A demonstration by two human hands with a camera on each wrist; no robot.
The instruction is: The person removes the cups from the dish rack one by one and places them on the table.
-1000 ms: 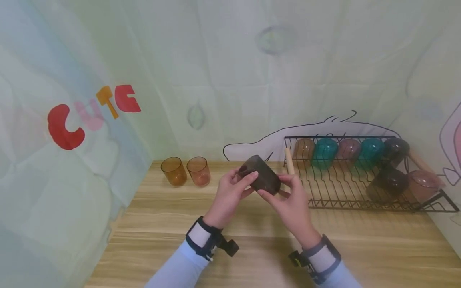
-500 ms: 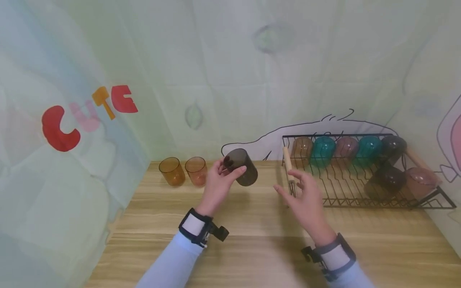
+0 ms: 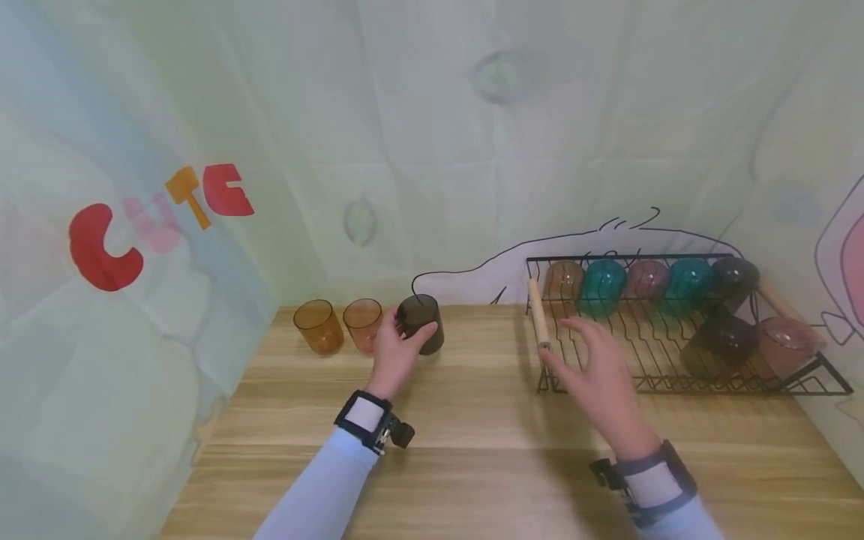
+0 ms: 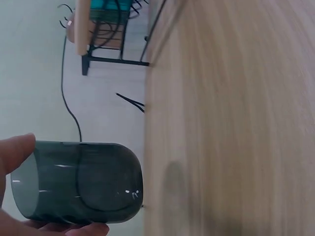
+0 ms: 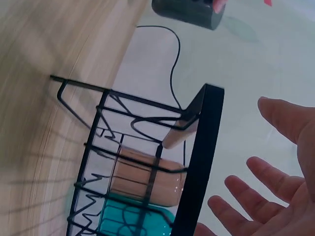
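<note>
My left hand [image 3: 394, 352] grips a dark grey glass [image 3: 427, 330] between thumb and fingers. The glass is upright, mouth up, just right of a pink glass [image 3: 363, 319]; an amber glass [image 3: 320, 328] stands further left. In the left wrist view the grey glass [image 4: 93, 182] is held near its rim, and whether its base touches the table is hard to tell. My right hand [image 3: 604, 382] holds nothing, its fingers spread and relaxed near the left end of the black wire rack [image 3: 621, 352], beside its wooden handle [image 3: 538, 315].
Upside-down glasses sit in the rack: a back row with an amber glass [image 3: 563, 280], teal glasses [image 3: 602, 286], a pink one and a dark one. At the front right are a dark glass [image 3: 725, 341] and a pink glass [image 3: 786, 345]. A printed cloth [image 3: 432, 150] hangs behind the wooden table [image 3: 459, 450].
Both hands held the tilted grey glass at first. My right hand has let go and moved right to the rack; my left has carried the glass left and down, turning it upright.
</note>
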